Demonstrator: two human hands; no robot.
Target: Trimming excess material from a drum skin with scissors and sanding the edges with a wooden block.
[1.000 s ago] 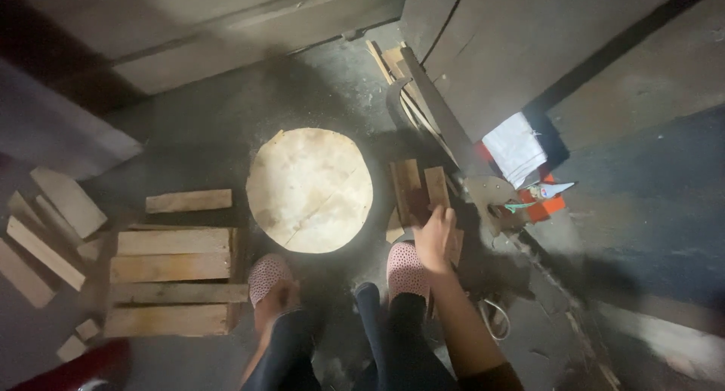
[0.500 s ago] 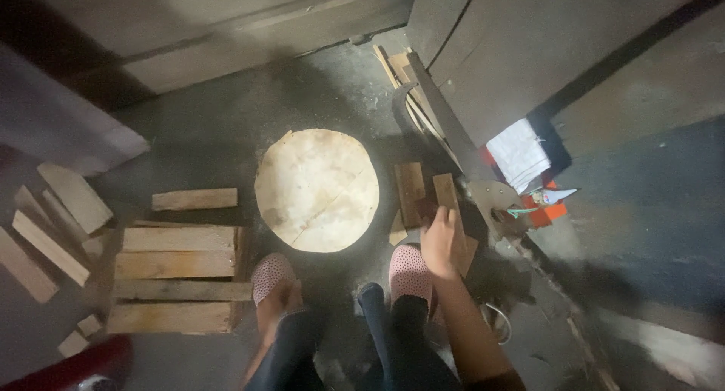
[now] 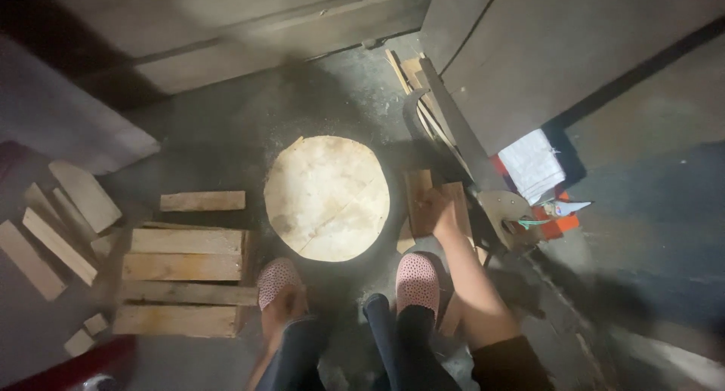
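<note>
My right hand (image 3: 439, 210) reaches down to short wooden pieces (image 3: 418, 189) lying on the floor just right of a round pale wooden block (image 3: 325, 198). Its fingers curl over one of these pieces. My left hand is out of view. My two feet in pink dotted shoes (image 3: 417, 281) stand at the near edge of the block.
Flat planks (image 3: 185, 266) are stacked on the left, with one loose plank (image 3: 202, 201) above them and slanted slats (image 3: 57, 244) farther left. A white cloth (image 3: 532, 164) and an orange item (image 3: 563, 225) lie at the right beside grey panels. Thin boards (image 3: 411, 70) lean behind the block.
The view has shifted slightly. My right hand stays on the wooden pieces beside the block, a little lower than before.
</note>
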